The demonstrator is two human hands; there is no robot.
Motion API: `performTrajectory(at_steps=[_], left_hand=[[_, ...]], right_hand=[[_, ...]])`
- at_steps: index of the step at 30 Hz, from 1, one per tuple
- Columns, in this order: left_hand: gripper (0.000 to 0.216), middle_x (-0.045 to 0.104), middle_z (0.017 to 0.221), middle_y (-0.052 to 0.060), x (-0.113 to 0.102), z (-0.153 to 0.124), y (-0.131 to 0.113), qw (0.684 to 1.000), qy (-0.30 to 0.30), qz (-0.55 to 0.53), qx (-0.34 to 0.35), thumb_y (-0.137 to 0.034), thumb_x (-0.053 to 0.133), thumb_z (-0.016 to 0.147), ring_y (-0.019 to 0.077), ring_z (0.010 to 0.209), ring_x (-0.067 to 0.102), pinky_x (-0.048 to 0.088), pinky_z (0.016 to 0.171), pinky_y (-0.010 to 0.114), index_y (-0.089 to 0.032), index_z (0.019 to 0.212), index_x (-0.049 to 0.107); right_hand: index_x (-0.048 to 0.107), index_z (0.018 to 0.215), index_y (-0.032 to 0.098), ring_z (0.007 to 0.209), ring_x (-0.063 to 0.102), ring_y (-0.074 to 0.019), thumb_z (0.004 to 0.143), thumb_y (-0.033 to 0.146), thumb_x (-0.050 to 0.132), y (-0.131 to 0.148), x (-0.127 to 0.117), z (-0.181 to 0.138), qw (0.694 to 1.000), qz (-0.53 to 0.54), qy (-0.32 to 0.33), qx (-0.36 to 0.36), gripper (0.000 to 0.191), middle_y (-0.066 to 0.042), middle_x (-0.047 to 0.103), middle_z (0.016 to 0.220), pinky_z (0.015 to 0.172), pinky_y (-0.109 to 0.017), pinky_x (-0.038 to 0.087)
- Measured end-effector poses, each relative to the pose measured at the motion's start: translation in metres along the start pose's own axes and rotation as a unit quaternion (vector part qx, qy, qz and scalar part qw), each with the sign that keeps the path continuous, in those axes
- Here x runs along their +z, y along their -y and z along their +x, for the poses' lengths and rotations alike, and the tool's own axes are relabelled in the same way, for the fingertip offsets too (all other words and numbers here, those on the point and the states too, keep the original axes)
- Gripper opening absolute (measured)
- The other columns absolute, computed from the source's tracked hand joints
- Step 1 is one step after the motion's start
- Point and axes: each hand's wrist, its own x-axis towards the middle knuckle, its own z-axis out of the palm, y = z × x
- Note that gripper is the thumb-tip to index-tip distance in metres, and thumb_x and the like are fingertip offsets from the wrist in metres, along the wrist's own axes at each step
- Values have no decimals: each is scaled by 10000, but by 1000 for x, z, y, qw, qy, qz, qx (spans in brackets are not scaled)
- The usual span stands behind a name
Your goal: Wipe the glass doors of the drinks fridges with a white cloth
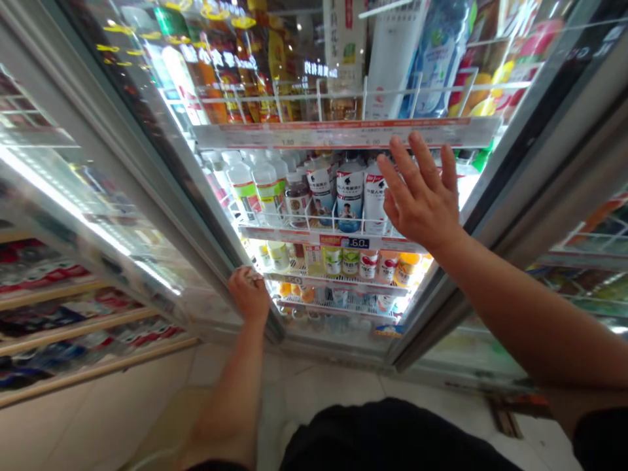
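Black clothing [392,435], below both grips. Right grip [422,193]: open, fingers spread, raised before the glass door [304,39]; contact cannot be told. Left grip [249,293]: fingers curled at the metal door frame [193,222]; whether it is clasped cannot be told. Behind the glass: labelled bottles [349,196], shelved between the grips; price rail [338,134], seen at the right grip's fingertips [415,139]; taller bottles [436,59], stood above both grips.

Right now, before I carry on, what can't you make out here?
In the head view:
White-labelled bottle: right side hidden by the right hand.
Left hand: blurred, so its exact grip is unclear.
Blue bottle: top cut off by the upper edge.
Red packages, far left: too blurred to identify.
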Motion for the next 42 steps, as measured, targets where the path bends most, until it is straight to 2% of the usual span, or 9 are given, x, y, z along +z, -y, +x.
performTrajectory(at_steps=[4,7,11,15,22,29,36,38,42], left_hand=[[381,574,1247,158,3,-37,9,1000,15,-11,-10,-172,533,822,276,1277,499,401,1125,486,-149,1203,539],[272,621,1111,108,6,-70,17,999,38,-16,-29,-245,603,865,250,1111,594,513,982,449,-166,1125,597],[333,625,1162,75,1,-46,31,998,25,-12,-53,-407,634,937,225,1086,608,524,962,465,-157,1156,615],[303,576,1287,116,0,-13,34,998,-3,-9,-59,-264,566,948,248,1259,528,440,1095,483,-160,1233,568],[349,588,1182,160,6,-47,12,998,4,2,-56,-163,545,814,272,1177,555,484,1019,464,-140,1162,534],[379,504,1349,214,3,15,-50,995,-57,-18,76,-231,446,943,290,1366,424,316,1173,498,-115,1300,508],[241,608,1177,116,17,-37,-131,958,-19,-77,275,-191,518,944,218,1182,570,433,1051,377,-217,1144,649],[256,603,1173,116,14,-21,-147,952,-32,-86,292,-171,516,948,222,1183,561,421,1055,387,-222,1157,653],[374,507,1361,172,3,47,-184,952,-98,-105,269,-187,491,974,276,1326,451,315,1148,477,-193,1342,560]], right_hand=[[354,1550,323,1539,259,-310,976,288,415,-1,1,0,1000,20,-16,-3,578,-3,370,1620,1250,-680,111],[384,1537,309,1535,267,-317,974,290,422,0,1,1,1000,27,-16,2,565,-8,382,1614,1250,-684,106],[402,1531,291,1531,270,-332,976,296,421,0,-1,1,999,38,-14,4,555,-29,400,1604,1243,-696,101],[383,1541,288,1528,273,-343,980,287,409,-1,1,0,999,39,-13,-2,562,-46,396,1606,1234,-711,96],[392,1530,323,1528,284,-327,977,282,420,0,1,1,998,48,-27,5,556,-8,399,1606,1242,-694,127],[271,1578,372,1540,255,-303,973,234,437,2,3,0,999,34,-26,-10,643,24,337,1636,1260,-672,130],[66,1619,332,1548,226,-282,967,189,474,2,5,-1,998,-30,-32,-43,783,-12,266,1656,1278,-629,161],[35,1619,326,1549,224,-274,969,181,477,2,5,-1,998,-42,-31,-47,799,-17,262,1655,1283,-615,164],[29,1621,295,1553,210,-247,974,174,473,3,5,0,995,-71,-46,-62,793,-28,265,1651,1296,-577,154]])
